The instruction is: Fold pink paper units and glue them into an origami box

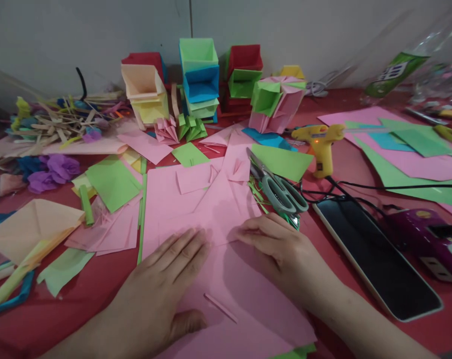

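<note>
My left hand (162, 284) lies flat, fingers stretched out, on pink paper in front of me. My right hand (282, 254) has its fingertips pinched together at the right end of a pink paper piece (218, 227); the exact grip is partly hidden. Beneath both hands spreads a large pink sheet (248, 304), with a thin folded pink strip (221, 307) lying on it. Just beyond my hands is a small folded pink piece (192, 178). Grey-handled scissors (282, 192) rest right of the paper, blades pointing away.
A yellow glue gun (321, 144), a phone (377, 257) and a purple power strip (420, 239) with black cables sit at right. Paper boxes (199, 82) stand along the wall. Green squares (113, 182), purple crepe flowers (57, 172) and wooden sticks (63, 122) crowd the left.
</note>
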`<state>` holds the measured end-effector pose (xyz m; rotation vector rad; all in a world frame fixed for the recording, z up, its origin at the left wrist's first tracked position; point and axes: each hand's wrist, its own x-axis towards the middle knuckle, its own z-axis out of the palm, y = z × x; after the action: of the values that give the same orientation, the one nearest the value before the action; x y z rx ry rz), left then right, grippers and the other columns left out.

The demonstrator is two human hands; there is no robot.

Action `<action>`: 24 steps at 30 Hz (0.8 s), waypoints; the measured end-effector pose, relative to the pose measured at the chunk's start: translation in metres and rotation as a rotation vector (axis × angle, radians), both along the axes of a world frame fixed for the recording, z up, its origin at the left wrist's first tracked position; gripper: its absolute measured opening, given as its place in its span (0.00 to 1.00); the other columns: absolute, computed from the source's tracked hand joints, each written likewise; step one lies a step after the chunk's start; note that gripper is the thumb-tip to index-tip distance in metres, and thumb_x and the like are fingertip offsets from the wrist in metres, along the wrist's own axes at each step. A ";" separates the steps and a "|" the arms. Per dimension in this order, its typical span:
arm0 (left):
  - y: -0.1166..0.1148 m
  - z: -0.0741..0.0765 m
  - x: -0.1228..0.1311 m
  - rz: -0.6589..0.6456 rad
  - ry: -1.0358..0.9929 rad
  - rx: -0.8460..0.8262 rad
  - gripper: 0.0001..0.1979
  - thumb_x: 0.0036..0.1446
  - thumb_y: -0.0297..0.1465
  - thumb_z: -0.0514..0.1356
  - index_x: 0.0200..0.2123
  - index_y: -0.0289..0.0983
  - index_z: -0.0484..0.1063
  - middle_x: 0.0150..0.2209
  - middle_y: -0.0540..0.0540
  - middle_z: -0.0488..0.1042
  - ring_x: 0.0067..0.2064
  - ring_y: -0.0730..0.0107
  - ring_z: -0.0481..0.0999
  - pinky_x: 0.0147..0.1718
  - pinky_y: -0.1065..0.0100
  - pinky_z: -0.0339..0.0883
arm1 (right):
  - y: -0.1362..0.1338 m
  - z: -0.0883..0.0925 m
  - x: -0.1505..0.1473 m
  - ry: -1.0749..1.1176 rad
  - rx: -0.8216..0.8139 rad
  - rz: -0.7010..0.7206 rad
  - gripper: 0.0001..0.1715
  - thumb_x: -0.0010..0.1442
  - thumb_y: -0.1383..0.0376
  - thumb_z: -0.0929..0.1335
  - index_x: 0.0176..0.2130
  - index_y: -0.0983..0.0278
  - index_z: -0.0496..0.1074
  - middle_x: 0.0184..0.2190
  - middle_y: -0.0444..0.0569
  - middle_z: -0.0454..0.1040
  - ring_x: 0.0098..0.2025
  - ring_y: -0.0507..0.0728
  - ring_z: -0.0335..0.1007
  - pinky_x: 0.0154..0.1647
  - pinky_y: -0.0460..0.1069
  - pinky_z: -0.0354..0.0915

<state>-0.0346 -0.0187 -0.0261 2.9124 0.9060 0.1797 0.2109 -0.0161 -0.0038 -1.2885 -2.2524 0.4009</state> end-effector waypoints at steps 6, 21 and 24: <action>0.000 0.001 0.001 -0.009 0.020 0.054 0.41 0.57 0.51 0.46 0.64 0.30 0.39 0.64 0.40 0.49 0.64 0.58 0.49 0.60 0.61 0.45 | -0.007 -0.003 -0.007 -0.129 0.136 0.058 0.18 0.61 0.72 0.58 0.42 0.66 0.74 0.39 0.53 0.74 0.41 0.59 0.66 0.41 0.55 0.67; -0.012 0.000 -0.021 0.051 0.059 0.080 0.47 0.52 0.57 0.44 0.64 0.28 0.38 0.63 0.36 0.50 0.63 0.55 0.52 0.58 0.60 0.49 | -0.031 -0.013 -0.001 -0.565 0.384 0.044 0.24 0.50 0.77 0.59 0.47 0.75 0.70 0.45 0.59 0.73 0.47 0.64 0.68 0.48 0.57 0.67; -0.023 -0.001 -0.040 0.137 0.103 0.095 0.48 0.51 0.58 0.45 0.64 0.29 0.39 0.63 0.36 0.51 0.62 0.54 0.54 0.57 0.60 0.53 | -0.031 -0.016 -0.001 -0.555 0.400 0.014 0.23 0.51 0.77 0.59 0.46 0.74 0.70 0.44 0.56 0.75 0.45 0.62 0.69 0.47 0.56 0.68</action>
<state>-0.0743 -0.0421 -0.0275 2.9706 1.1440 0.0845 0.2094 -0.0472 -0.0203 -1.2704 -2.6005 -0.4440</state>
